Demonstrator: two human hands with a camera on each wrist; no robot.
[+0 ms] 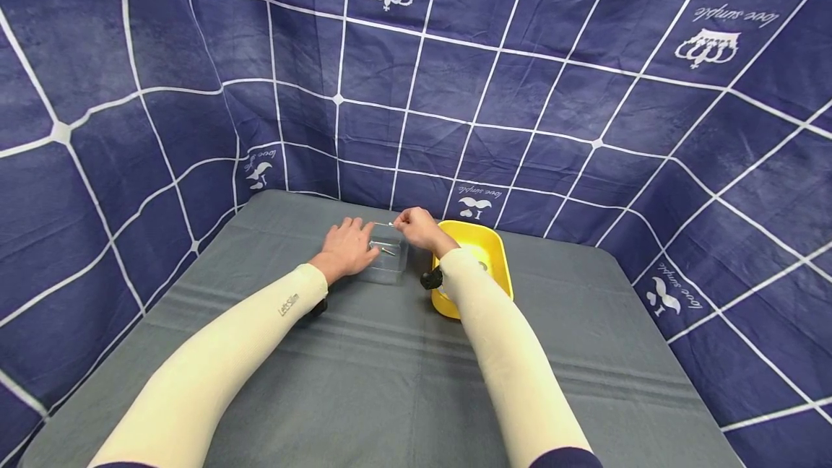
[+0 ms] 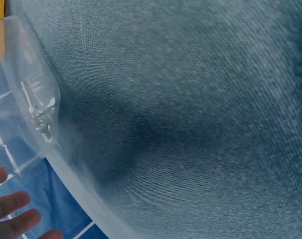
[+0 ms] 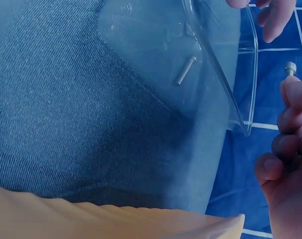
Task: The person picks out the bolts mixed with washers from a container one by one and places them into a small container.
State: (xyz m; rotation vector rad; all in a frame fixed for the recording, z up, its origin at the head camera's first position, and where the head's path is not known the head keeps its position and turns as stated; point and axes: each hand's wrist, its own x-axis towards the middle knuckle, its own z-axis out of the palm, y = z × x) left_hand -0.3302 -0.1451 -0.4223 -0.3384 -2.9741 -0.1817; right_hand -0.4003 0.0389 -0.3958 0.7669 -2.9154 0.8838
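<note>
My left hand (image 1: 347,248) is at the left side of a clear plastic box (image 1: 385,274), its fingers spread and nearly straight. In the right wrist view its fingertips (image 3: 274,25) are right at the raised clear rim. Several small metal screws (image 2: 40,119) lie inside the box; one loose screw (image 3: 186,70) shows well in the right wrist view. Between thumb and curled fingers, my right hand (image 1: 419,228) pinches a screw with a round ridged head (image 3: 290,67), held up beside the box. Its shank is mostly hidden by the fingers.
A yellow tray (image 1: 500,255) stands right of the box, under my right forearm, with a small greyish item (image 1: 483,266) inside. Grey cloth (image 1: 364,381) covers the table. Blue gridded curtain (image 1: 494,78) hangs close behind the box and along both sides.
</note>
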